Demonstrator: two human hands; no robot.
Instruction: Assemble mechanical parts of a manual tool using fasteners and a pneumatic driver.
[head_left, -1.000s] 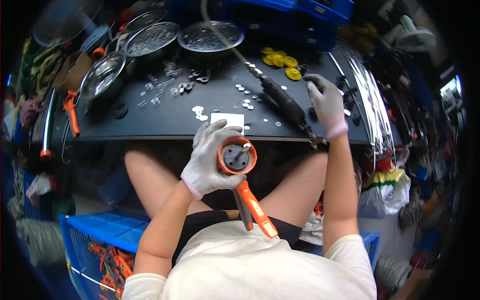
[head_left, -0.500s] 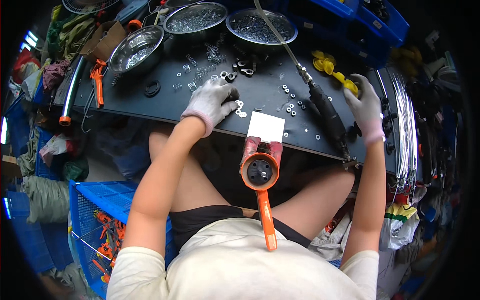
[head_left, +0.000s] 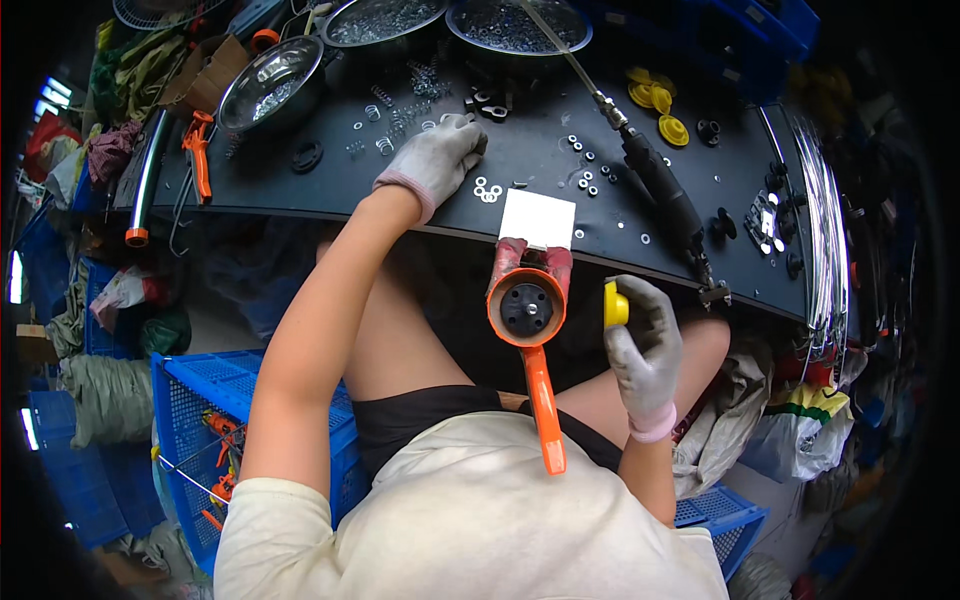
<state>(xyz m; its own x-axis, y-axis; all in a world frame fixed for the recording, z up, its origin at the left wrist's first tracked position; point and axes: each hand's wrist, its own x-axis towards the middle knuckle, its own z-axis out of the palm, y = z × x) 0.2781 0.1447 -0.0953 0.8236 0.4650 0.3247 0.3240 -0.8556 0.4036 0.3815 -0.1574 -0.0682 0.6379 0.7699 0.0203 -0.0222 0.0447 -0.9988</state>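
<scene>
In my gloved right hand (head_left: 645, 350), a round yellow plastic cap (head_left: 615, 304) is pinched between thumb and fingers, in front of the bench edge. Just left of it stands an orange part with a cup-shaped head (head_left: 526, 310) and a long handle (head_left: 545, 420). Its head sits at a fixture with red-wrapped jaws (head_left: 510, 254) and a white plate (head_left: 538, 218). A black disc with a metal centre lies inside the cup. My gloved left hand (head_left: 437, 160) rests on the bench with fingers curled, beside white washers (head_left: 487, 190); what its fingertips hold, if anything, is hidden.
On the dark bench (head_left: 350, 205) lie loose springs (head_left: 400, 118), yellow caps (head_left: 672, 130) and a black air screwdriver (head_left: 662, 190) on a hose. Metal bowls (head_left: 515, 28) of small parts stand behind. Metal rods (head_left: 820, 220) lie right; a blue crate (head_left: 215, 385) stands left.
My right hand has come from the yellow caps on the bench toward me, bringing one cap beside the orange part. My left hand has shifted slightly up and right, its fingers more curled.
</scene>
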